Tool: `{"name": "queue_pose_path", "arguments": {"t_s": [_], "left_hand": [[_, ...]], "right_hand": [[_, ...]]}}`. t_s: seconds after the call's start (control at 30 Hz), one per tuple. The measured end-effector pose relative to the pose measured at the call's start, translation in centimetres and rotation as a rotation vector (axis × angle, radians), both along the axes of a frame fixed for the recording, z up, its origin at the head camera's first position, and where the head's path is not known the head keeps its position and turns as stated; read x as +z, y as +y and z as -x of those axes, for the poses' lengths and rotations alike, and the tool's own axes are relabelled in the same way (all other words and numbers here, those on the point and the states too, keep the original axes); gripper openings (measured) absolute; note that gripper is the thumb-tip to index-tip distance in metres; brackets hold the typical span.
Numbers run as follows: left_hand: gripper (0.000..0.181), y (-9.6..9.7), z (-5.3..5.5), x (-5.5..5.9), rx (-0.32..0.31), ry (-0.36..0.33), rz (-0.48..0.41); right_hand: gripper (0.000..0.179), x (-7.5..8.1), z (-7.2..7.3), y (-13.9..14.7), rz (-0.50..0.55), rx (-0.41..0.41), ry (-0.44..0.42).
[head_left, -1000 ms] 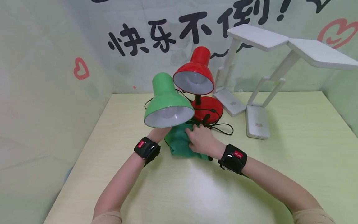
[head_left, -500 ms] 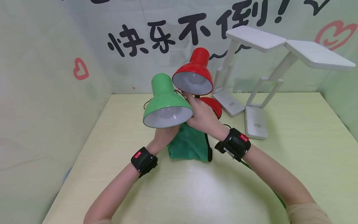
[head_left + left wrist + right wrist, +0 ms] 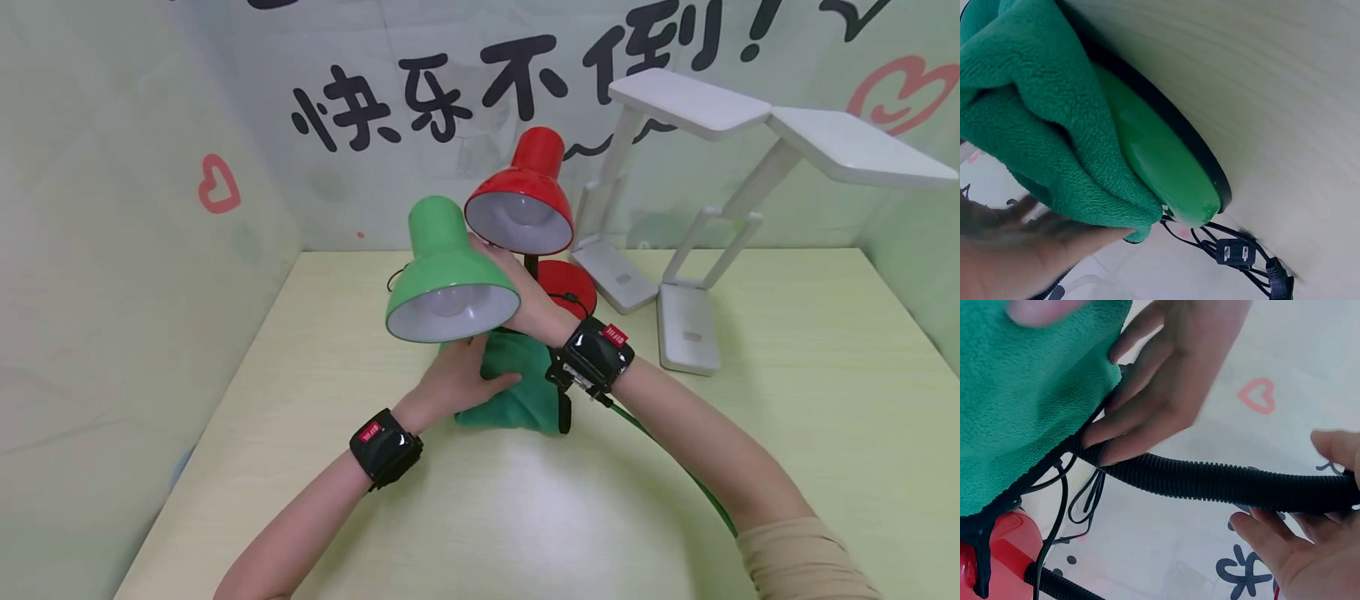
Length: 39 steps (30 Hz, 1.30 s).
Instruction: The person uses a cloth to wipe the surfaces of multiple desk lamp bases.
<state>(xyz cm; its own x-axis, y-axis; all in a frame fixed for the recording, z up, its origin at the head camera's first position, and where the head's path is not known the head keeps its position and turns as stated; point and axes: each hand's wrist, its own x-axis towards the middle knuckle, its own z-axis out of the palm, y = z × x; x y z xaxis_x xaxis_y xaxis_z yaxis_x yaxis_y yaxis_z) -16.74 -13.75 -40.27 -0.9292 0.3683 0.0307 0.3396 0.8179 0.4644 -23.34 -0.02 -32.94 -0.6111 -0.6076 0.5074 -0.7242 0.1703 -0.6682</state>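
A green desk lamp (image 3: 442, 271) stands in the middle, its shade hiding much of both hands' work. Draped over its green base (image 3: 1154, 147) is a green cloth (image 3: 517, 387). My left hand (image 3: 452, 379) lies beside the cloth, thumb stretched out over it; in the right wrist view its loosely bent fingers (image 3: 1147, 400) reach the cloth's dark edge and the foot of the black ribbed neck. Higher up, my right hand (image 3: 1310, 544) grips that neck (image 3: 1210, 481), with the thumb on one side and fingers on the other.
Close behind is a red desk lamp (image 3: 536, 183), its base (image 3: 566, 283) near loose black cords (image 3: 1063, 506). Two white folding lamps (image 3: 686, 325) stand to the right. A wall with black lettering (image 3: 517, 71) backs the table (image 3: 360, 317).
My right hand has left the cloth and moved up behind the green shade to the neck. My left hand has come down and toward me, with its thumb now spread over the cloth.
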Motion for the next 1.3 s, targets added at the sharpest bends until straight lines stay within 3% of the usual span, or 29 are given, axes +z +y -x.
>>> {"name": "queue_pose_path", "arguments": {"t_s": [0.1,0.2,0.33,0.47,0.57,0.73,0.93,1.1,1.2,1.3], "left_hand": [[0.083,0.1,-0.1,0.0,-0.083,-0.017,0.085],[0.076,0.2,-0.3,0.1,-0.152,0.007,0.161],[0.061,0.2,-0.2,-0.1,-0.187,0.064,0.209],[0.050,-0.4,0.0,-0.3,-0.204,0.106,0.188],[0.041,-1.3,0.3,-0.4,-0.207,0.114,0.120],[0.024,-3.5,1.7,-0.6,-0.163,0.074,-0.081],[0.068,-6.5,3.8,-0.6,-0.059,0.045,-0.280],[0.083,-7.7,5.3,-0.9,-0.088,0.015,-0.479],[0.081,-7.7,5.4,-1.0,-0.089,0.005,-0.475],[0.075,-7.1,4.8,-0.9,-0.072,0.006,-0.372]], "right_hand": [[0.047,-0.1,-0.1,-0.2,0.050,0.026,-0.099],[0.044,-0.1,-0.1,-0.3,0.042,0.016,-0.120],[0.041,0.0,0.1,-0.5,0.006,-0.012,-0.117],[0.033,0.1,0.1,-0.7,-0.001,-0.003,-0.151],[0.031,0.1,0.1,-0.7,-0.019,-0.003,-0.125],[0.035,-0.2,0.0,-0.6,0.006,0.014,-0.131],[0.042,0.5,-1.0,-0.4,0.059,0.066,-0.208],[0.044,2.0,-2.2,-0.1,0.073,0.098,-0.248],[0.042,1.7,-1.9,-0.2,0.072,0.092,-0.242],[0.040,0.7,-1.0,-0.4,0.060,0.065,-0.231]]}}
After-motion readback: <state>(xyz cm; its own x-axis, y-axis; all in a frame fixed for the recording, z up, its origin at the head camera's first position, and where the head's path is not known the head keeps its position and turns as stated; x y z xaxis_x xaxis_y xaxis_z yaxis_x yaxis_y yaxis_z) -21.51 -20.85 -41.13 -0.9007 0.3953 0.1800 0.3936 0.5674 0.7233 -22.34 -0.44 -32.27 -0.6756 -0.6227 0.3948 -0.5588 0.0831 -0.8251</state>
